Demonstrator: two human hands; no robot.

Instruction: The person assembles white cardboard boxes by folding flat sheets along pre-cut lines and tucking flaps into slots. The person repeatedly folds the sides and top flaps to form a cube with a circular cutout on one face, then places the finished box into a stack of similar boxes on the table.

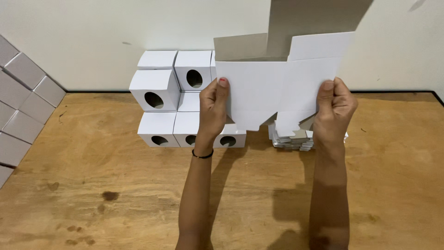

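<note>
holding a white carton blank (277, 88) up above the wooden table (115, 185), the left hand (213, 109) pinches its left edge and the right hand (335, 111) pinches its right edge, thumbs on the near face. the blank is partly opened, flaps raised at the top. beneath it, to the right, lies a stack of flat blanks (291, 139). finished white boxes with oval holes (171, 102) are piled at the far left, against the wall (92, 37).
</note>
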